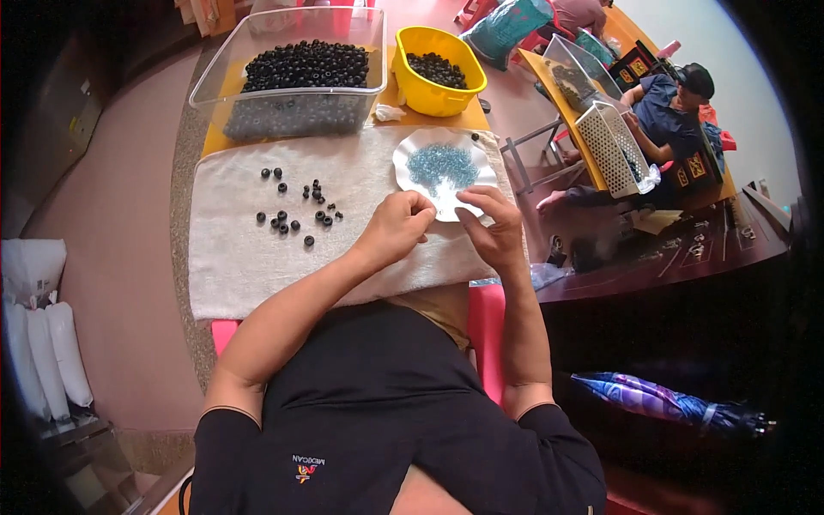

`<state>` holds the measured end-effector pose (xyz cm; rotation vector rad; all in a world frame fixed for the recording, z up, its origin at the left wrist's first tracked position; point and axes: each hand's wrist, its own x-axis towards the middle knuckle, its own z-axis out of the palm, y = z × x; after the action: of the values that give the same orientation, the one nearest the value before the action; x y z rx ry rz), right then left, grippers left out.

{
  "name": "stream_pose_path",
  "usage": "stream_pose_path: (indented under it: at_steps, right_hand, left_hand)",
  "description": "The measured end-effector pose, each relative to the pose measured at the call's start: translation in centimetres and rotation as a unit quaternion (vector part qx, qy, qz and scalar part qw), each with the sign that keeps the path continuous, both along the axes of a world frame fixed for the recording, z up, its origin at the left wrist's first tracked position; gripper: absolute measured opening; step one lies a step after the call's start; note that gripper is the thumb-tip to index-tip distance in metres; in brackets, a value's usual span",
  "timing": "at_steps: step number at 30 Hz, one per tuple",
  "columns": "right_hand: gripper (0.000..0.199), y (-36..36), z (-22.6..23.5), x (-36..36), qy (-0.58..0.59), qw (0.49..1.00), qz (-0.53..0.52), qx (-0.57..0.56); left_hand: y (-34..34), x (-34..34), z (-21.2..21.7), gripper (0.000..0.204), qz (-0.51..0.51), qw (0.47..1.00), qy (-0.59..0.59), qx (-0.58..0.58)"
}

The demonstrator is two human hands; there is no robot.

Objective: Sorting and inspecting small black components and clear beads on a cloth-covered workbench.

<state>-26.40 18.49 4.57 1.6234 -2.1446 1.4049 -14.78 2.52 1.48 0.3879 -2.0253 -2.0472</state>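
My left hand is closed above the towel, thumb and fingertips pressed together. Whatever it may pinch is hidden or too small to name. Just to its right, my right hand hovers at the near edge of a white wavy-rimmed plate. Its thumb and forefinger stand apart, with nothing visible between them. Small clear blue-green bits, too fine to name surely, are heaped on the plate. Loose black beads of several sizes lie on the cream towel, left of my left hand.
At the back of the table stand a clear plastic bin of black beads and a yellow tub holding more. Crumpled white tissue lies between. Rightward, a person sits by a white perforated basket. A folded umbrella is lower right.
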Motion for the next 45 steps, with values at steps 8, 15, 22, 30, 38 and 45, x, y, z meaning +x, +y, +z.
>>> stream_pose_path:
  at_steps: [8,15,22,30,38,45]
  right_hand:
    - [0.020,-1.0,-0.2,2.4,-0.097,0.987,0.129,0.020]
    - [0.016,-1.6,0.0,4.0,-0.076,0.989,0.123,0.042]
    - [0.014,-1.7,-0.3,4.7,-0.236,0.963,0.123,0.042]
    - [0.012,-2.0,-2.3,4.9,-0.348,0.919,0.176,0.052]
    - [0.007,-2.6,-1.9,6.2,-0.354,0.917,0.171,0.070]
    - [0.012,-2.4,-1.3,5.9,-0.376,0.900,0.178,0.133]
  left_hand:
    - [0.0,2.0,0.5,0.014,-0.049,0.998,-0.023,0.039]
    - [-0.8,3.8,-0.1,0.013,-0.069,0.983,-0.032,0.169]
    - [-0.9,5.6,-0.1,0.017,-0.069,0.964,-0.003,0.255]
    - [-1.0,7.6,-0.3,0.014,-0.065,0.941,0.009,0.331]
    - [-1.4,9.1,-0.2,0.023,-0.078,0.924,0.001,0.375]
    - [-1.3,9.8,0.0,0.023,-0.071,0.916,-0.021,0.395]
